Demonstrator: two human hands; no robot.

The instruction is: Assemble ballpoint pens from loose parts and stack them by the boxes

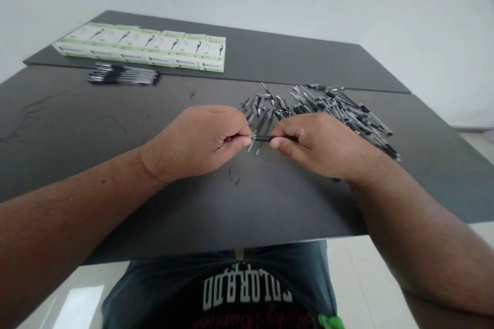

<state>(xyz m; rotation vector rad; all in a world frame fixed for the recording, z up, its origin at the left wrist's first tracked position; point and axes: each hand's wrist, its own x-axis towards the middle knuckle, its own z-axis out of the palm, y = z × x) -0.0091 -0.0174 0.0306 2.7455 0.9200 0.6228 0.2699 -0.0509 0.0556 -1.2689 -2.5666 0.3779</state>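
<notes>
Between my two hands lies a pen (264,138), level above the table, with a black grip section showing in the middle. My left hand (208,139) pinches its left end between thumb and forefinger, where a clear or silvery tip shows. The black part on the other side is in the pinch of my right hand (312,141). My fingers cover both ends of the pen. Just behind it, loose pen parts (266,118), black and clear, lie scattered on the table.
A large heap of pens and pen parts (347,113) spreads behind my right hand. At the back left, a bundle of pens (123,75) lies in front of a row of green and white boxes (154,51). All rest on a dark grey table (231,216).
</notes>
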